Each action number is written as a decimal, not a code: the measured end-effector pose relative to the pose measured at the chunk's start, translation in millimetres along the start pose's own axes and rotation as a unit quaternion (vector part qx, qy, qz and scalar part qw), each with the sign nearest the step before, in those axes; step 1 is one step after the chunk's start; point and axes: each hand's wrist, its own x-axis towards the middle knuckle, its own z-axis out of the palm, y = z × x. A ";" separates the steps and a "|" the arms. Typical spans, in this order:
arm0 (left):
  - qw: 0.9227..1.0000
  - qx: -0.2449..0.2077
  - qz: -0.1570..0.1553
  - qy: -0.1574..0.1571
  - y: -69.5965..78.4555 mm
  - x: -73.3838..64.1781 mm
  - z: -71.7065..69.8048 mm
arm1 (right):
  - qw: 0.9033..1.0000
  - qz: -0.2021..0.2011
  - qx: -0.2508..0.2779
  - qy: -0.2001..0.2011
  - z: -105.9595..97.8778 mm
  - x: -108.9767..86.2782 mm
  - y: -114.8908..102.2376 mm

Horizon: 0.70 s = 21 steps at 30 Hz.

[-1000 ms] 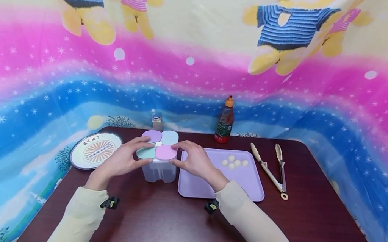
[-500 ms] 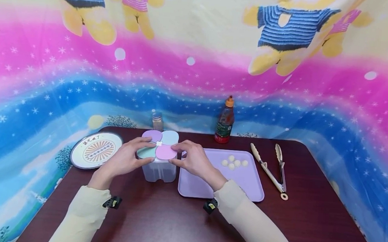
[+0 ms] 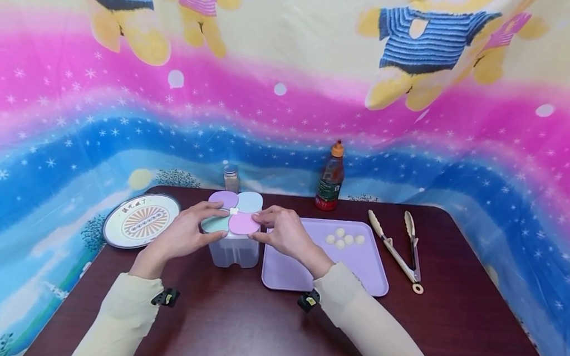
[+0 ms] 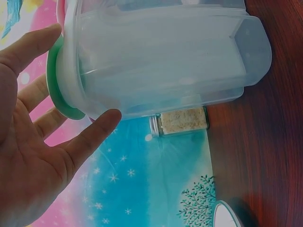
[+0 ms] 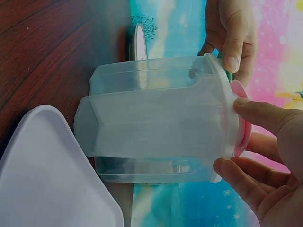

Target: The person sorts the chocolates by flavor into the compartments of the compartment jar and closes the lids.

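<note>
Dark table (image 3: pixel 263 333): container (image 3: pixel 237 251) between left hand (image 3: pixel 185 233) and right hand (image 3: pixel 288 234), both half-curled round its lid (image 3: pixel 234 211).

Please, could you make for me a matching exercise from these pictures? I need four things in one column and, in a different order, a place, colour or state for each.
Things
1. lid
2. tongs
3. bottle
4. tray

Descriptions
A. lilac, with small pale balls on it
B. upright, with an orange cap
C. four-coloured, between the left hand and the right hand
D. lying with its arms spread apart

Pairs: 1-C, 2-D, 3-B, 4-A
</note>
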 end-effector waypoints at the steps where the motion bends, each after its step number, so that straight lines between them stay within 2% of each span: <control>1: 1.000 0.000 0.000 -0.001 0.3 0.0 -0.1 | 1.000 0.002 -0.002 0.000 -0.1 -0.1 -0.1; 9: 1.000 -0.003 -0.006 -0.004 2.0 0.0 -0.6 | 1.000 0.009 0.029 -0.001 1.3 1.3 1.7; 21: 1.000 0.003 -0.022 -0.004 5.0 -1.8 0.3 | 1.000 0.004 0.027 0.003 -0.2 -0.5 -0.5</control>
